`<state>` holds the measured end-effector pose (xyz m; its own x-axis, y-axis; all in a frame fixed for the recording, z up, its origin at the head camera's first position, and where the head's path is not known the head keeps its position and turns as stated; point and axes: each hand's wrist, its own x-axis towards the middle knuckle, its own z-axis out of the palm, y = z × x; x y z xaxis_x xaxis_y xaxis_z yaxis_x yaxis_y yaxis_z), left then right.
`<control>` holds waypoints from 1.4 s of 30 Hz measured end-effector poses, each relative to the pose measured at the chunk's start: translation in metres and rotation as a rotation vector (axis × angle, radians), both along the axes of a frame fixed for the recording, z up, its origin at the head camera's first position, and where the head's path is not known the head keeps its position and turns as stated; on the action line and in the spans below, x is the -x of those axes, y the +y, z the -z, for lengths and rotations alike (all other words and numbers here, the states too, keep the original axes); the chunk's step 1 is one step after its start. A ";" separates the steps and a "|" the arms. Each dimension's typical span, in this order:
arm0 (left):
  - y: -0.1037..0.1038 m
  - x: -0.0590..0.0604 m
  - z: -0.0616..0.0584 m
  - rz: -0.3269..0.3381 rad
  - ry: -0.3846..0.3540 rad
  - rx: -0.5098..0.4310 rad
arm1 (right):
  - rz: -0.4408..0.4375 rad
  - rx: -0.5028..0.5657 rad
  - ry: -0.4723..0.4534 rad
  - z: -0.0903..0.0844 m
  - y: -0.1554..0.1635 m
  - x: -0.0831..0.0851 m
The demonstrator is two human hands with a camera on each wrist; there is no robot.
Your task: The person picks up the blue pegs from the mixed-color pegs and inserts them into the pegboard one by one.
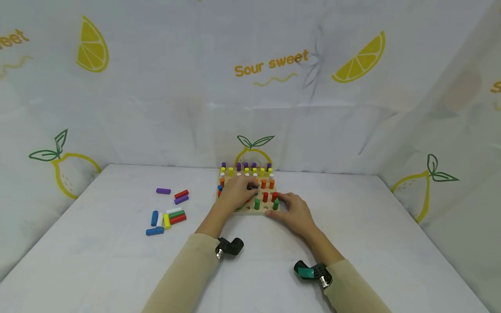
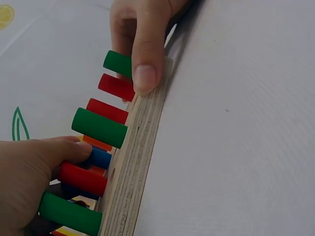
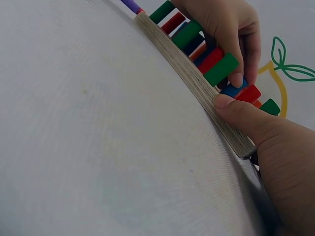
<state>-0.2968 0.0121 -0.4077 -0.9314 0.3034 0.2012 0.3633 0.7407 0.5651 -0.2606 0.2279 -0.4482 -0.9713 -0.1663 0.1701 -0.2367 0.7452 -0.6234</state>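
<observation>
Currently my left hand (image 1: 236, 191) pinches a blue peg (image 2: 98, 157) standing in the wooden pegboard (image 2: 135, 152) at the surface's (image 1: 352, 226) far middle. My right hand (image 1: 295, 212) steadies the board's near right edge, thumb pressed flat, fingers (image 2: 123, 29) curled behind a green peg (image 2: 117, 63). Loose pegs (image 1: 168, 213) lie well apart to the left.

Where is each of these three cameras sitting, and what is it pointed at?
Head: worn on the head, looking down at the pegboard, loose pegs, both forearms.
Left wrist: low beside the board edge; left hand near.
Right wrist: low along that edge; right hand near.
Both wrist views share the green pegs.
</observation>
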 end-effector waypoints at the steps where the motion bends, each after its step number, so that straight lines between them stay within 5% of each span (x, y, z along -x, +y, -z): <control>1: -0.001 0.000 0.000 0.003 -0.006 -0.001 | -0.004 0.000 0.004 0.000 -0.001 0.000; 8: -0.015 0.000 -0.006 -0.034 -0.046 -0.070 | -0.024 -0.001 0.017 0.000 -0.005 0.005; 16: -0.037 -0.011 -0.028 -0.103 0.047 -0.201 | -0.007 -0.014 -0.015 -0.003 -0.010 0.012; 32: -0.094 -0.055 -0.058 -0.053 0.078 0.059 | 0.002 0.011 -0.034 -0.001 -0.010 0.011; 42: -0.163 -0.073 -0.059 -0.095 0.003 0.208 | 0.004 -0.009 -0.026 -0.002 -0.006 0.014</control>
<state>-0.2239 -0.1506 -0.3490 -0.9571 0.2500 0.1466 0.2883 0.8721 0.3953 -0.2743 0.2218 -0.4464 -0.9762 -0.1635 0.1428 -0.2170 0.7521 -0.6223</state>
